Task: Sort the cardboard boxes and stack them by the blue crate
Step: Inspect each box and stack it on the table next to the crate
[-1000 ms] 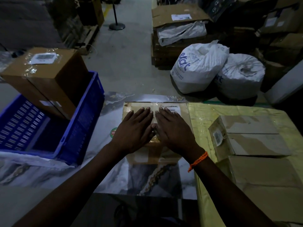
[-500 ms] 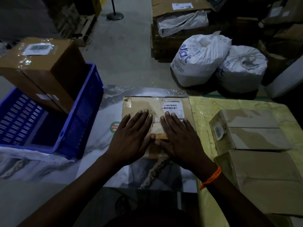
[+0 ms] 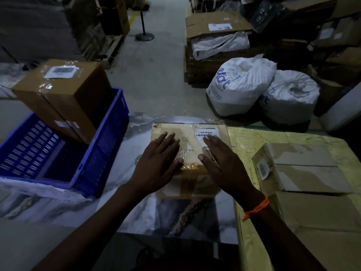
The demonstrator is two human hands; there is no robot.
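Note:
A flat taped cardboard box with a barcode label lies on the marble-patterned table, just right of the blue crate. My left hand rests flat on the box's left half with straight fingers. My right hand lies flat on its right half, partly over the label. A tall brown box stands tilted in the crate's far corner. Two more cardboard boxes sit at the right: a small box and a larger box nearer me.
A yellow plastic sheet covers the table's right part. On the floor beyond stand two white sacks, a stack of cardboard with an open box, and a post with a round base. Pallets and boxes line the left.
My hands have moved apart on the flat box; they touched side by side before. The view has shifted slightly. The box has stayed in place.

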